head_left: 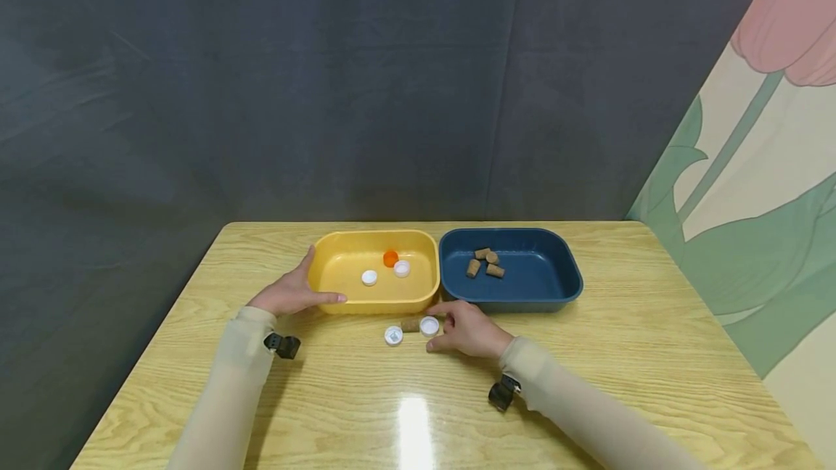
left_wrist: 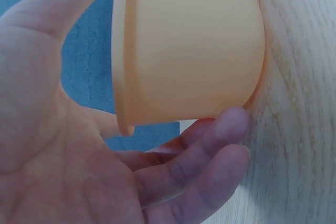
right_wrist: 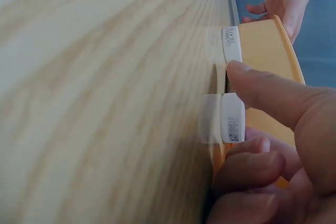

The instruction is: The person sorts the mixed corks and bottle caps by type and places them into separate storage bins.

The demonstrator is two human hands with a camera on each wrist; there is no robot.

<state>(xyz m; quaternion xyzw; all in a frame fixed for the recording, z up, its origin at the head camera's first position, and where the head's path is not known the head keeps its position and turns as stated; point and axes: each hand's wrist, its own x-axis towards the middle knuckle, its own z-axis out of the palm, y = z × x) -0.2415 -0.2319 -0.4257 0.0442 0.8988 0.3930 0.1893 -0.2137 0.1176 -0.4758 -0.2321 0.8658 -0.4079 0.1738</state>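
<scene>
I have my left hand [head_left: 294, 294] at the yellow bin [head_left: 336, 267], right hand [head_left: 472, 331] at a white cap [head_left: 429, 326].
Toward the far edge of the surface [head_left: 339, 412], the left spreads wide, touching the bin's left end; just off its front right corner lies the cap, between my right thumb and parted fingers, contact unclear from here.

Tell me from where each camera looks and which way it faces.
Head: worn on the head, faces forward and down at the yellow bin, blue bin and table; left hand, right hand and sleeves show.
Left wrist: worn there, faces the yellow bin's outer wall; the left hand shows, close.
Right wrist: worn there, faces low along the table toward two white caps; the right hand shows close, the left hand farther off.
Shared: head and right wrist both show the white caps and both hands.
</scene>
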